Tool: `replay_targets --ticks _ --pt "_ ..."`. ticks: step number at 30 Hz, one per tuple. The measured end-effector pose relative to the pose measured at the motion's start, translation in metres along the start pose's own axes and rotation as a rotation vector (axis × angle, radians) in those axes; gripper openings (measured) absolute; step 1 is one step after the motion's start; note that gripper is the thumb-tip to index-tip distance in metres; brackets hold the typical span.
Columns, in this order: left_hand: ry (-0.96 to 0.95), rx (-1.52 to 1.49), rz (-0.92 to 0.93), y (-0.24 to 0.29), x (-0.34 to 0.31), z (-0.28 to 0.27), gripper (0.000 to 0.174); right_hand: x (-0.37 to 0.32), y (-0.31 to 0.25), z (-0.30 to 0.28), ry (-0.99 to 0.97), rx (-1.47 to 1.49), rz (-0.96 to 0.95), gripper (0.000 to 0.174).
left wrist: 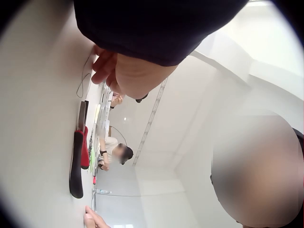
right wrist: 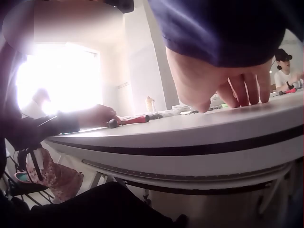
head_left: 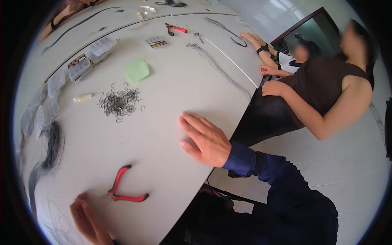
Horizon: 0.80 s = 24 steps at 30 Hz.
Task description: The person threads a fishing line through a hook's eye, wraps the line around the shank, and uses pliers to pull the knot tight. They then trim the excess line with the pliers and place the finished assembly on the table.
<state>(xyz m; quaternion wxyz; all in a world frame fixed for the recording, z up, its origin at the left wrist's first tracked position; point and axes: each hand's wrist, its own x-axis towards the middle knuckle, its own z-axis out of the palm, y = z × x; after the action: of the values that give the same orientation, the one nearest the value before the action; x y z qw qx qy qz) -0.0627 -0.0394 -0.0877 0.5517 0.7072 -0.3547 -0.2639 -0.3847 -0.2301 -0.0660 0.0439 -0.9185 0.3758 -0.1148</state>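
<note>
My right hand (head_left: 206, 141) rests palm down on the white table (head_left: 163, 175), fingers straight and close together, nothing in its grasp. At the lower left my left hand (head_left: 87, 218) lies on the tabletop with loosely bent fingers. Just beside it are pliers (head_left: 130, 199) with red and black handles spread apart, untouched by either hand. In the left wrist view a thin looped strand (left wrist: 80, 88) lies right by the left fingertips. A pile of small dark hooks (head_left: 119, 101) sits beyond, between the pliers and a green paper (head_left: 137, 70).
Clear plastic boxes (head_left: 56, 81) line the left side, near a dark strand bundle (head_left: 53, 143). Farther back are a small compartment case (head_left: 157, 42), a second pair of pliers (head_left: 176, 29) and fine wires (head_left: 216, 65). Another person (head_left: 322, 90) sits along the right edge.
</note>
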Motion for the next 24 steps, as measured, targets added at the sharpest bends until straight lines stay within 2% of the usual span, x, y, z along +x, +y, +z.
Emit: replay_targets --ticks 1,3,5,9,15,17,19,20,21,23,24 --pt "0.005 0.005 -0.007 0.008 -0.001 0.003 0.02 0.002 -0.002 -0.003 -0.03 -0.006 0.008 0.057" --pt "0.054 0.199 -0.037 0.005 -0.003 -0.003 0.025 0.006 -0.006 -0.008 -0.091 -0.012 0.029 0.06" --pt "0.11 0.298 0.097 0.003 0.001 0.004 0.022 0.009 -0.009 -0.011 -0.161 -0.023 0.076 0.063" --pt "0.049 0.369 0.202 0.023 0.013 0.008 0.021 0.016 -0.007 -0.023 -0.273 0.057 0.096 0.063" --pt "-0.001 0.511 0.292 0.023 0.004 0.002 0.017 -0.003 0.003 -0.017 -0.226 0.077 0.072 0.061" --pt "-0.007 0.494 0.264 0.003 -0.006 -0.006 0.018 -0.01 0.006 -0.017 -0.122 0.268 0.052 0.051" --pt "0.041 0.413 0.23 0.021 -0.008 -0.002 0.009 -0.021 0.011 -0.017 -0.073 0.487 0.02 0.041" --pt "0.07 0.413 0.195 0.029 -0.015 -0.004 0.007 -0.029 0.001 -0.029 0.088 0.476 -0.022 0.021" --pt "0.11 0.331 0.193 0.038 -0.028 -0.006 0.008 -0.042 0.002 -0.037 -0.068 0.605 0.057 0.017" --pt "0.092 0.321 0.241 0.048 -0.059 -0.022 0.021 -0.078 0.01 -0.054 -0.394 0.843 0.242 0.012" --pt "0.066 0.279 0.245 0.055 -0.076 -0.028 0.023 -0.094 0.019 -0.047 -0.539 0.962 0.275 0.012"
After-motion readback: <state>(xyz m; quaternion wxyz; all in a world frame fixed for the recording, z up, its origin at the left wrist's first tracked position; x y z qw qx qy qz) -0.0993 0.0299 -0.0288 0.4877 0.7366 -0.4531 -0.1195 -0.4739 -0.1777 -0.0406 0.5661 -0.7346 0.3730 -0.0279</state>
